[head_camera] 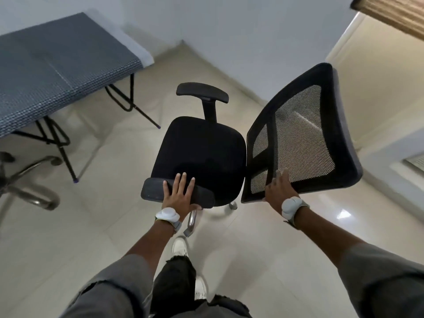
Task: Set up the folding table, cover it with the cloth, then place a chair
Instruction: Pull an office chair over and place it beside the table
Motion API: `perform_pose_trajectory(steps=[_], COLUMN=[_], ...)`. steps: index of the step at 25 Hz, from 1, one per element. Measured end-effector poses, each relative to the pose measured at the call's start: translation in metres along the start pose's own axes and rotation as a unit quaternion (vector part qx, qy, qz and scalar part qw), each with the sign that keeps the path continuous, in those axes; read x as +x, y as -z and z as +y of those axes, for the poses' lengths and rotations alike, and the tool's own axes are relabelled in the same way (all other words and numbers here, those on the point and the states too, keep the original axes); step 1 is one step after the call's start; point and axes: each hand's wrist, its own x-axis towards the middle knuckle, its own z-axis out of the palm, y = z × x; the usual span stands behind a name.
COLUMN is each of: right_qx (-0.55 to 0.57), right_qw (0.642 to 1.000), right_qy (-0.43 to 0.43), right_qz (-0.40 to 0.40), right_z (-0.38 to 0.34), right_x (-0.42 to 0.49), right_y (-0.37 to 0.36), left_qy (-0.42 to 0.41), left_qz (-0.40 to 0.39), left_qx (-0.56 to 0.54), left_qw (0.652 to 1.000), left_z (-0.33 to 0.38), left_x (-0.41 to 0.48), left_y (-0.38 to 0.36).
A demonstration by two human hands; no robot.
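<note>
A black office chair (202, 154) with a mesh backrest (302, 143) stands in the middle of the tiled floor. My left hand (180, 195) grips its near armrest (153, 190), fingers spread over the top and thumb under. My right hand (278, 189) holds the lower edge of the backrest. The far armrest (202, 91) points toward the wall. The folding table (128, 88) stands at the upper left on black legs, covered by a dark blue-grey woven cloth (57, 72).
A second chair's chrome base (34, 193) lies at the left edge, next to the table's front leg. White walls meet in the far corner. A doorway and wooden panel (394, 14) are at the upper right. My feet are below the chair.
</note>
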Motion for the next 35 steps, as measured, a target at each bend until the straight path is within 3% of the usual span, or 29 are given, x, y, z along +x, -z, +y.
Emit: perform_pose_trajectory(steps=[7,12,20,25,35], right_qx=[-0.005,-0.022,-0.068,-0.069,-0.09], right_qw=[0.999,0.999,0.997,0.994,0.993], right_qy=[-0.026,0.02,0.03,0.08,0.075], right_qz=[-0.03,-0.031,0.029,0.035,0.028], right_z=[0.073,0.122,0.254,0.333,0.405], right_x=[0.089,0.153,0.293,0.388,0.538], right_y=[0.006,0.008,-0.011,0.009,0.077], left_qy=[-0.068,-0.082,-0.088,-0.039,-0.069], left_qz=[0.007,-0.009,0.004,-0.031,-0.033], left_qx=[0.007,0.049,0.142,0.123,0.117], left_qw=[0.998,0.995,0.986,0.991,0.99], left_z=[0.009,0.025,0.073,0.093,0.051], left_x=[0.141,0.23,0.387,0.481,0.662], left_y=[0.049,0.082,0.135,0.189,0.268])
